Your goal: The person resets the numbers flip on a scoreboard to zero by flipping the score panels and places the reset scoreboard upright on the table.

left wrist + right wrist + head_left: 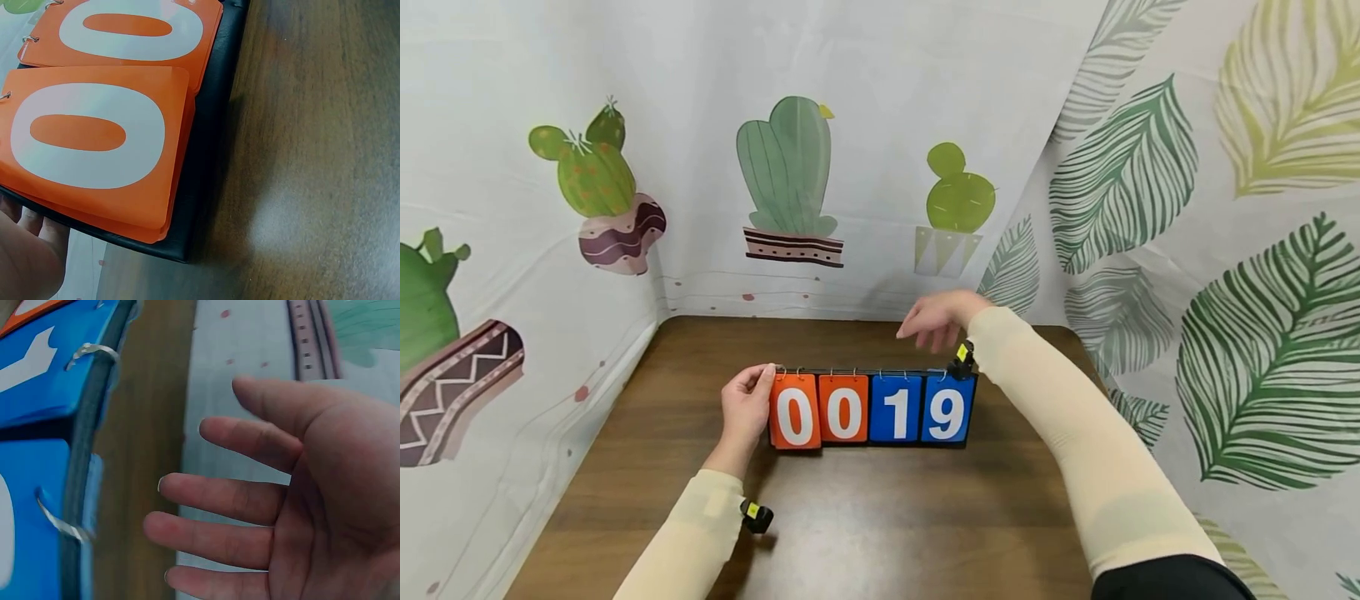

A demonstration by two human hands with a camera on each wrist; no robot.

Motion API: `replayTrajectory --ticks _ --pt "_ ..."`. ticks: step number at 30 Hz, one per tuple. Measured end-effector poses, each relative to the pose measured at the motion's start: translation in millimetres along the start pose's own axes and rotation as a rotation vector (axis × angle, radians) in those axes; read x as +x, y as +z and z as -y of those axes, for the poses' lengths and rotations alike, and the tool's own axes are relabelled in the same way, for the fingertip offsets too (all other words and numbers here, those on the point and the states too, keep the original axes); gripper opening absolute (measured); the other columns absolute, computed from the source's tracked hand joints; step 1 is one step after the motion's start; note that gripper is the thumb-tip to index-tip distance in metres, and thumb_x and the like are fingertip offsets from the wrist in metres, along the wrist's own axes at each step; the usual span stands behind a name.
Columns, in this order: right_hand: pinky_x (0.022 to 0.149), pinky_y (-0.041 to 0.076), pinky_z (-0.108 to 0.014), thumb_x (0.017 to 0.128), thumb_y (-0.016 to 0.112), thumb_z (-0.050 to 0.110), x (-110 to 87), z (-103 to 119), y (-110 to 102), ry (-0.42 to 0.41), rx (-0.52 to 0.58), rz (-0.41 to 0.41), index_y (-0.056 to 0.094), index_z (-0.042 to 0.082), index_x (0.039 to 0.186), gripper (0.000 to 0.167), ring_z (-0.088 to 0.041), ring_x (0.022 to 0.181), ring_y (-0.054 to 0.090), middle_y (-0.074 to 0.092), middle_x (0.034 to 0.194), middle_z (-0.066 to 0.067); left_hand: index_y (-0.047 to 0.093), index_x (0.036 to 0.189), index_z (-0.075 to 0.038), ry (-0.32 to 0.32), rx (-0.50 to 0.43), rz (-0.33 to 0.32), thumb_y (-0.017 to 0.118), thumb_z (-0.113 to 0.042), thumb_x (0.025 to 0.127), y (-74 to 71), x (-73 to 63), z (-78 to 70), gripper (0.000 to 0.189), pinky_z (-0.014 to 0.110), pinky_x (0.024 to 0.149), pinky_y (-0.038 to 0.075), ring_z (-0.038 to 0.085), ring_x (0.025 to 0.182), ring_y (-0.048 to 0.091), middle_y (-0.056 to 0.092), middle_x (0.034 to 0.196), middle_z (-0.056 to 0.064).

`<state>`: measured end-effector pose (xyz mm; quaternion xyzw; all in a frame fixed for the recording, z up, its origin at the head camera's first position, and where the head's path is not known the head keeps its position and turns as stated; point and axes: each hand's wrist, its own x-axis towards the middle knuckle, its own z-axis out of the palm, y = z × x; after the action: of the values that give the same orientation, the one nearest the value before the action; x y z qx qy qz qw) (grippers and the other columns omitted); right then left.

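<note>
A flip scoreboard (868, 446) with a black backing stands on the wooden table, showing two orange 0 cards on the left and blue cards 1 and 9 on the right. My left hand (748, 408) grips its left end, thumb at the top corner and fingers behind the backing. In the left wrist view the leftmost orange card (147, 203) lies over more cards. My right hand (943, 319) hovers behind the scoreboard's right end, holding nothing; the right wrist view shows its fingers (212, 537) spread and relaxed, apart from the metal rings (62, 528) along the top edge.
The brown table (865, 525) reaches back to a white cloth (700, 167) printed with cacti. A leaf-printed cloth (1150, 317) hangs on the right. Each wrist carries a small black camera (757, 517) over a cream sleeve.
</note>
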<state>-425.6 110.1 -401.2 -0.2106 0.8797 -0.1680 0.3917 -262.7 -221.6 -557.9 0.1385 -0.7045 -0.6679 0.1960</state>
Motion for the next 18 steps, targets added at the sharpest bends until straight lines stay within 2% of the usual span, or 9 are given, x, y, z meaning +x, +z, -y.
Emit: replayTrajectory --ticks 5,9,14,18 --pt "0.090 0.061 -0.047 0.100 0.063 0.049 26.8 3.4 20.0 0.065 0.076 0.077 0.062 0.021 0.141 0.050 -0.032 0.109 0.073 0.069 0.134 -0.014 0.074 0.113 0.002 -0.005 -0.014 0.013 0.073 -0.031 0.097 -1.5 2.0 0.8 0.036 0.017 0.067 0.055 0.002 0.077 0.066 0.072 0.083 -0.023" --pt "0.096 0.058 -0.046 0.098 0.064 0.053 41.8 7.3 36.3 0.066 0.105 0.135 0.065 0.023 0.138 0.050 -0.032 0.111 0.070 0.069 0.131 -0.013 0.073 0.115 0.003 -0.041 0.007 0.016 0.070 -0.025 0.099 -1.9 3.7 0.1 0.033 0.018 0.067 0.056 0.003 0.077 0.065 0.071 0.082 -0.024" --pt "0.094 0.056 -0.045 0.096 0.058 0.061 54.1 12.1 48.5 0.037 0.028 0.148 0.069 0.025 0.127 0.049 -0.029 0.111 0.066 0.069 0.125 -0.006 0.074 0.113 0.002 -0.031 0.007 0.005 0.071 -0.028 0.098 -1.3 0.0 -6.0 0.034 0.017 0.068 0.055 0.002 0.078 0.065 0.070 0.082 -0.025" --pt "0.095 0.054 -0.045 0.095 0.052 0.066 60.1 13.9 54.2 0.032 -0.056 0.120 0.066 0.024 0.132 0.058 -0.028 0.110 0.065 0.068 0.125 -0.004 0.076 0.112 -0.002 -0.016 0.021 -0.009 0.072 -0.035 0.097 -1.1 -2.4 -5.2 0.036 0.017 0.068 0.055 0.003 0.079 0.065 0.071 0.083 -0.024"
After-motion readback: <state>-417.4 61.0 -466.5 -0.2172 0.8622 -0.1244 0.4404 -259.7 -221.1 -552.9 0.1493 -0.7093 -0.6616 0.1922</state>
